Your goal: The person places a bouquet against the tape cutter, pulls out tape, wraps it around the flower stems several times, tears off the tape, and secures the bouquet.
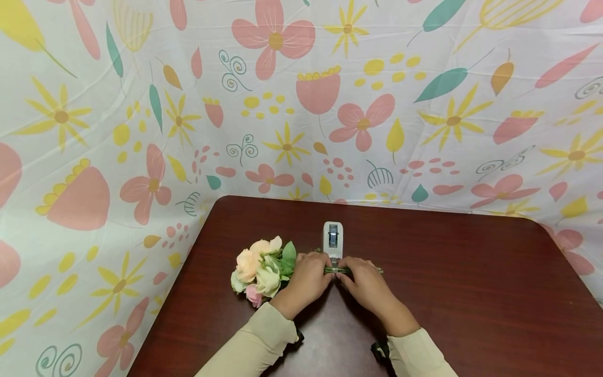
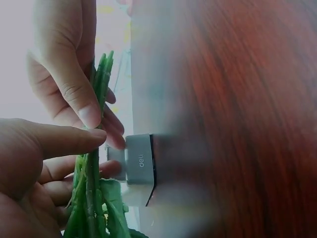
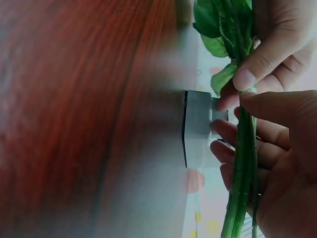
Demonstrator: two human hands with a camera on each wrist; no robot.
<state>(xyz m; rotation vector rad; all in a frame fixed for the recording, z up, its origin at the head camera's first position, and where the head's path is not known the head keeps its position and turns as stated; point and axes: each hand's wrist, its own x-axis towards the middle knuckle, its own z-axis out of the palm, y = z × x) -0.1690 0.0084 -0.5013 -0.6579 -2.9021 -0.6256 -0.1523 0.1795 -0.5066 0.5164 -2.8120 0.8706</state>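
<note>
A bouquet of artificial flowers [image 1: 256,267] in peach, cream and pink lies sideways, its heads to the left in the head view. Its green stems [image 2: 101,79] run to the right through both hands. My left hand [image 1: 311,275] grips the stems nearer the blooms, thumb on one side and fingers on the other. Close beside it, my right hand [image 1: 365,283] pinches the same stems toward their cut ends. Just behind the hands stands a white tape dispenser [image 1: 333,241] with a roll in it. Whether tape is wound on the stems is hard to tell.
The dark red-brown wooden table [image 1: 471,277] extends to both sides and toward the front. A white cloth with a floral print [image 1: 400,131] hangs behind the table and along its left side.
</note>
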